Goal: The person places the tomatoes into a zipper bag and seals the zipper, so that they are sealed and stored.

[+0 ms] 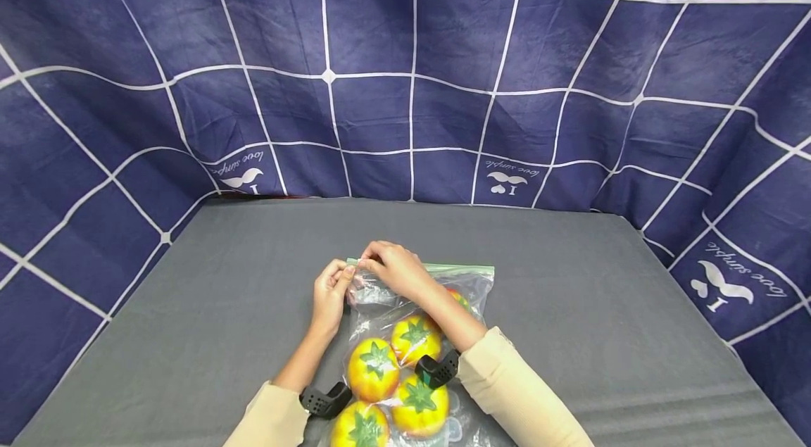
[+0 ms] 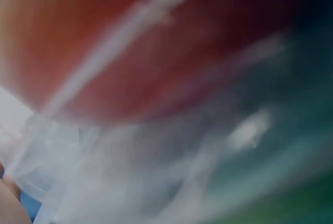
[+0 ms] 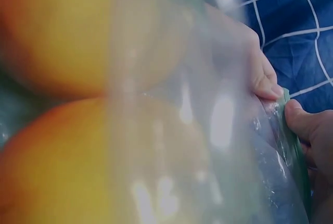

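A clear zip bag [image 1: 469, 285] with a green zip strip [image 3: 297, 156] lies on the table, holding several yellow-orange, tomato-like fruits [image 1: 374, 369] with green star-shaped tops. At the bag's top left corner, my left hand [image 1: 329, 296] pinches the edge between thumb and fingers. Close beside it, my right hand [image 1: 395, 269] grips the same strip, its forearm crossing over the bag. The right wrist view has both thumbs nearly meeting at the strip, with large fruits filling the near side. In the left wrist view, blurred film and one reddish fruit [image 2: 119, 52] cover most of the picture.
A grey cloth-covered table [image 1: 209, 334] spreads out around the bag. Behind it and at both sides hangs a dark blue curtain [image 1: 374, 116] with white grid lines. Each wrist wears a black band [image 1: 326, 401].
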A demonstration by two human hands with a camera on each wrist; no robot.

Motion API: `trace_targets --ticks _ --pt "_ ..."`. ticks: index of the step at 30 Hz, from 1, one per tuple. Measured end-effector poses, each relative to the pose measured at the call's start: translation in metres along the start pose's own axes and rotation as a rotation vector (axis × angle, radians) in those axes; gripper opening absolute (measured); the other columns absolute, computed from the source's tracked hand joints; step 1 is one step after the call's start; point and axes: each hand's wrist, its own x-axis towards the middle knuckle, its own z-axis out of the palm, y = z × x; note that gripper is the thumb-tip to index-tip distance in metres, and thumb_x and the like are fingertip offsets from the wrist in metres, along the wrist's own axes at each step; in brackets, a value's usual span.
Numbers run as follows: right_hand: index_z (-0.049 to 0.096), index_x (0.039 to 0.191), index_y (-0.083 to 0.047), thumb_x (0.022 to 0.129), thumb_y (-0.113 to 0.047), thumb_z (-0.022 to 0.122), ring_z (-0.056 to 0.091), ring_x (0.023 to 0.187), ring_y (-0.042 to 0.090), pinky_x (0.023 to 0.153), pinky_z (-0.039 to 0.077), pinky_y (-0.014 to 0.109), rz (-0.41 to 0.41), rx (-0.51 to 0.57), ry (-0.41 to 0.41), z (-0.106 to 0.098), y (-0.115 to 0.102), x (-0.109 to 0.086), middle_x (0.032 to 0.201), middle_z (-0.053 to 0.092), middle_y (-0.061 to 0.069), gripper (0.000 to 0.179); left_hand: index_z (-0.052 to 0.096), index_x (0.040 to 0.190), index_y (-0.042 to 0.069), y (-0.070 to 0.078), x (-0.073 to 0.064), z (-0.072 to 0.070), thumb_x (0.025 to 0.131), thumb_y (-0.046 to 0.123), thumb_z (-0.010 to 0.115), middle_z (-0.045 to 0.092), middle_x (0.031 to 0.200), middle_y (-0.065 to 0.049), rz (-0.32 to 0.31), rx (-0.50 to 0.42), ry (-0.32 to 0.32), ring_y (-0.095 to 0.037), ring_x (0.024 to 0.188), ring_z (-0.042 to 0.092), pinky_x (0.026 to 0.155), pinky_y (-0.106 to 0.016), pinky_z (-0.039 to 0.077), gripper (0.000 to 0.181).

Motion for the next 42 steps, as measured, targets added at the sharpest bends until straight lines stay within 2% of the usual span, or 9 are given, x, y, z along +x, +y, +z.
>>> trace_targets --ticks 6,9,13,19,25,29,33,38,42 --pt "0.062 0.091 -0.019 0.088 -0.035 0.054 0.052 0.071 0.007 0.063 0.041 0.022 -0.005 0.011 -0.002 -0.004 0.007 -0.006 0.084 0.062 -0.007 0.018 0.049 0.082 -0.012 0.0 -0.001 -0.001 0.09 -0.002 0.047 0.051 0.053 0.008 -0.008 0.003 0.007 -0.003 0.043 0.042 0.04 -0.016 0.035 0.013" --pt "0.062 0.09 -0.019 0.088 -0.035 0.054 0.05 0.069 0.007 0.062 0.04 0.021 -0.005 0.019 -0.009 -0.007 0.012 -0.008 0.082 0.061 -0.006 0.018 0.048 0.083 -0.013 -0.007 0.001 -0.003 0.09 -0.002 0.046 0.051 0.054 0.007 -0.013 -0.003 0.012 -0.003 0.045 0.043 0.041 -0.016 0.036 0.013" --pt "0.062 0.09 -0.019 0.088 -0.034 0.055 0.051 0.071 0.007 0.064 0.041 0.022 -0.004 0.033 -0.009 -0.012 0.018 -0.012 0.083 0.061 -0.006 0.016 0.05 0.082 -0.008 -0.018 0.007 -0.006 0.09 0.0 0.048 0.056 0.056 0.008 -0.024 -0.021 0.02 -0.003 0.046 0.045 0.042 -0.016 0.037 0.012" --pt "0.062 0.089 -0.02 0.088 -0.034 0.056 0.053 0.076 0.007 0.068 0.042 0.024 -0.001 0.055 -0.01 -0.017 0.026 -0.017 0.084 0.062 -0.007 0.016 0.052 0.078 0.002 -0.02 0.008 -0.007 0.09 0.003 0.05 0.06 0.058 0.011 -0.008 -0.011 0.023 -0.002 0.048 0.046 0.043 -0.014 0.036 0.012" --pt "0.062 0.088 -0.018 0.088 -0.031 0.056 0.051 0.073 0.008 0.067 0.042 0.022 -0.023 0.065 -0.003 -0.019 0.035 -0.023 0.082 0.061 -0.005 0.014 0.052 0.082 -0.007 -0.017 0.008 -0.007 0.09 0.002 0.049 0.061 0.059 0.011 -0.029 -0.013 0.017 -0.002 0.048 0.047 0.043 -0.014 0.037 0.012" --pt "0.062 0.087 -0.017 0.087 -0.029 0.057 0.051 0.073 0.007 0.067 0.041 0.02 -0.022 0.071 0.007 -0.02 0.041 -0.027 0.081 0.061 -0.005 0.013 0.049 0.085 -0.013 -0.008 0.004 -0.005 0.09 -0.001 0.047 0.061 0.058 0.01 -0.035 -0.008 0.009 -0.002 0.046 0.046 0.042 -0.014 0.037 0.013" --pt "0.062 0.087 -0.016 0.087 -0.028 0.058 0.053 0.075 0.007 0.069 0.043 0.021 -0.016 0.075 0.007 -0.022 0.046 -0.031 0.082 0.062 -0.004 0.013 0.048 0.085 -0.015 0.002 0.001 -0.002 0.09 -0.002 0.046 0.062 0.058 0.01 -0.022 -0.011 0.005 -0.002 0.046 0.046 0.042 -0.014 0.037 0.014" --pt "0.062 0.086 -0.016 0.086 -0.027 0.059 0.052 0.074 0.008 0.07 0.043 0.022 -0.013 0.073 0.021 -0.025 0.056 -0.037 0.082 0.062 -0.004 0.012 0.047 0.087 -0.018 0.001 0.0 -0.003 0.091 -0.001 0.046 0.063 0.058 0.011 -0.014 -0.015 -0.008 -0.002 0.044 0.046 0.041 -0.014 0.037 0.018" --pt "0.062 0.085 -0.016 0.086 -0.027 0.059 0.053 0.074 0.008 0.071 0.044 0.024 -0.002 0.078 0.041 -0.027 0.065 -0.042 0.082 0.063 -0.003 0.011 0.048 0.085 -0.015 0.001 0.001 -0.003 0.091 -0.001 0.046 0.062 0.058 0.012 -0.013 -0.02 0.001 -0.002 0.044 0.046 0.04 -0.014 0.037 0.016"
